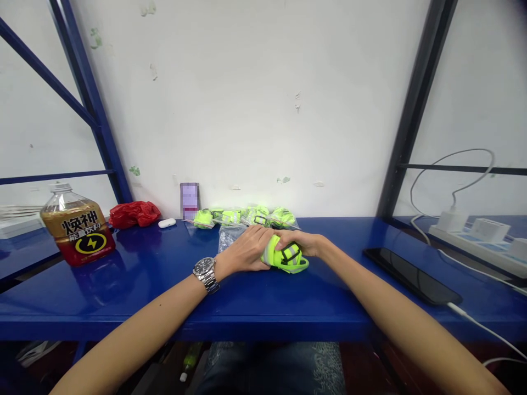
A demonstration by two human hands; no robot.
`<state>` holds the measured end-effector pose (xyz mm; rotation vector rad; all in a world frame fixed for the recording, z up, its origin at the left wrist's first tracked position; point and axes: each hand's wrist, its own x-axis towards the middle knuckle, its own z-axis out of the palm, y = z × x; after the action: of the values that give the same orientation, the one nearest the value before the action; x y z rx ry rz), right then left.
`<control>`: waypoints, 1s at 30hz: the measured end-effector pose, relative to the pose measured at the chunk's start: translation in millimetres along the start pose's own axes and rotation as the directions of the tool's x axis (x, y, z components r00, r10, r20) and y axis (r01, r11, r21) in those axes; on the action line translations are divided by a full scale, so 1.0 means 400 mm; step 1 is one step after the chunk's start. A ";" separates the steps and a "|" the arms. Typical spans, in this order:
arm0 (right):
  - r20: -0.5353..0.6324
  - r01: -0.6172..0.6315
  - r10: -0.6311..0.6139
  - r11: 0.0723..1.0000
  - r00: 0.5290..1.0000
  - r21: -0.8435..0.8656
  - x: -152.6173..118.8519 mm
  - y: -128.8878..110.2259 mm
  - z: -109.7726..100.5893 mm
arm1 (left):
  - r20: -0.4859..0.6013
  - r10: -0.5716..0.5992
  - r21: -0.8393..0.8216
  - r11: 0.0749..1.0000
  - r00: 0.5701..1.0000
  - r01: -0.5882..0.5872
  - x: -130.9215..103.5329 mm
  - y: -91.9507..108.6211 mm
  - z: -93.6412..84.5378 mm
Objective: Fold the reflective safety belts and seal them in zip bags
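Note:
A rolled-up fluorescent yellow reflective strap (291, 253), with grey bands and a black buckle, rests at the middle of the blue table. My left hand (246, 249), wearing a steel watch on the wrist, presses round its left side, the fingers together. From behind and the right, my right hand (300, 240) grips the same bundle; some of its fingers are hidden. Just behind my left hand lies a clear plastic bag (229, 236). Several similar yellow bundles (255, 215) in clear wrapping sit in a row against the wall.
On the left of the blue table (164, 296) are a large drink bottle (80, 227), a red plastic bag (135, 214) and a white earbud case (167, 223). A phone (190, 201) leans on the wall. To the right, a black phone (411, 274) is cabled near a power strip (481, 249).

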<state>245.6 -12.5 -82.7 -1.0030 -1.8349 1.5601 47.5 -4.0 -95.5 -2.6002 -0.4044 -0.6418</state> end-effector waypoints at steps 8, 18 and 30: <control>-0.035 0.189 -0.187 0.980 0.982 0.067 0.015 0.029 0.015 | -0.054 -0.020 0.029 0.999 0.998 0.021 -0.015 0.005 0.001; -0.504 0.137 -0.349 0.902 0.790 -0.410 0.082 0.047 0.063 | -0.146 -0.037 -0.021 0.999 0.989 0.034 0.002 0.018 0.027; 0.077 0.036 -0.044 0.994 0.996 0.100 -0.016 0.001 -0.044 | -0.107 -0.228 -0.149 0.966 0.968 0.211 -0.016 -0.016 0.023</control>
<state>263.5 -7.4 -79.1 -0.8661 -1.7994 1.6708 42.9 4.6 -103.9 -2.6475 -0.6357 -0.9306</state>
